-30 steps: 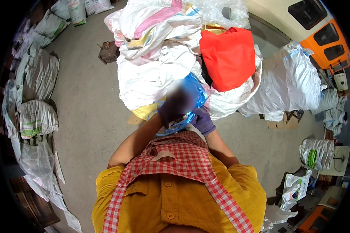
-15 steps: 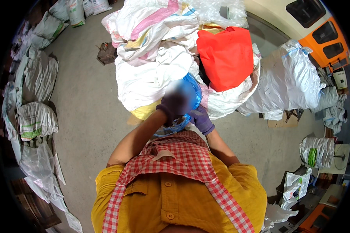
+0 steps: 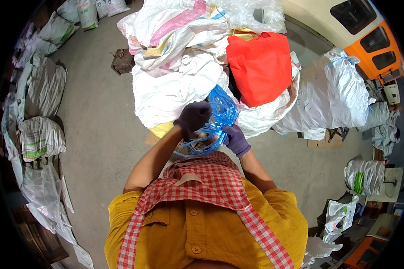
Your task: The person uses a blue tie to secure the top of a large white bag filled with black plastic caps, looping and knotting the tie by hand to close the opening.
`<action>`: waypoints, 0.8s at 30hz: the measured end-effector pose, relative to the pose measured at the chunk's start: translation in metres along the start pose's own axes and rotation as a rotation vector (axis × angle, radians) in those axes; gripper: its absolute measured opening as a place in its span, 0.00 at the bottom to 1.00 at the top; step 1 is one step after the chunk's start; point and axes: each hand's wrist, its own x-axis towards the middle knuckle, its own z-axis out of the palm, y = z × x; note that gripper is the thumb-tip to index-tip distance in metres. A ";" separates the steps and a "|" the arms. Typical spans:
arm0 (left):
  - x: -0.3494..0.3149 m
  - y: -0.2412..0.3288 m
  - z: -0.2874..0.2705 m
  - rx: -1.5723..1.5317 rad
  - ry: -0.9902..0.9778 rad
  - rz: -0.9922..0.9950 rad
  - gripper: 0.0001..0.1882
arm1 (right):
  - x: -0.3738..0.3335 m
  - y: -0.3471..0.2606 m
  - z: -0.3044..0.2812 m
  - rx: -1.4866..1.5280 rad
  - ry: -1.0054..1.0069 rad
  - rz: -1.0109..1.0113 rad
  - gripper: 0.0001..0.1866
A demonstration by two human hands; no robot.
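A loose bundle of shiny blue plastic twine (image 3: 223, 107) hangs in front of my apron, its strands looping down toward my waist. My right hand (image 3: 236, 140), in a purple glove, pinches the bundle where the strands draw together. Just left of it, my left hand (image 3: 194, 116), in a darker glove, is curled closed with strands beside and below it; its fingertips are hidden. Behind the twine lies a heap of white cloth (image 3: 175, 92). A red fabric bag (image 3: 260, 67) rests inside the open mouth of a white woven sack (image 3: 260, 119).
Folded white sacks with pink stripes (image 3: 179, 22) top the heap. A large stuffed whitish sack (image 3: 327, 94) stands at right, near an orange and cream machine (image 3: 377, 45). More sacks (image 3: 42, 139) line the left side. A small brown box-like object (image 3: 122, 62) sits on the grey floor.
My left hand, blurred before, has moved slightly left of the twine and is now sharp. The twine bundle has spread out more. My right hand stays nearly in place.
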 end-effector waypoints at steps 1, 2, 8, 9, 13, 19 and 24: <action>0.000 -0.003 -0.001 0.027 -0.009 0.010 0.03 | 0.000 0.002 -0.001 0.010 0.000 -0.004 0.12; 0.000 -0.006 -0.002 0.055 -0.017 0.021 0.03 | 0.001 0.003 -0.003 0.210 0.012 0.150 0.12; 0.008 -0.010 -0.017 0.210 0.128 0.093 0.07 | -0.001 -0.011 -0.005 0.451 0.082 0.367 0.11; 0.008 -0.007 -0.020 0.131 0.132 0.063 0.08 | -0.002 -0.012 -0.006 0.458 0.089 0.389 0.11; 0.006 -0.009 -0.016 0.263 0.163 0.053 0.02 | -0.002 -0.018 -0.004 0.521 0.107 0.408 0.10; 0.004 -0.018 -0.020 0.107 0.342 -0.001 0.05 | -0.002 0.030 -0.028 0.668 0.092 0.437 0.16; 0.006 -0.004 -0.047 -0.490 0.286 -0.320 0.09 | -0.009 0.009 -0.022 0.435 0.110 0.290 0.16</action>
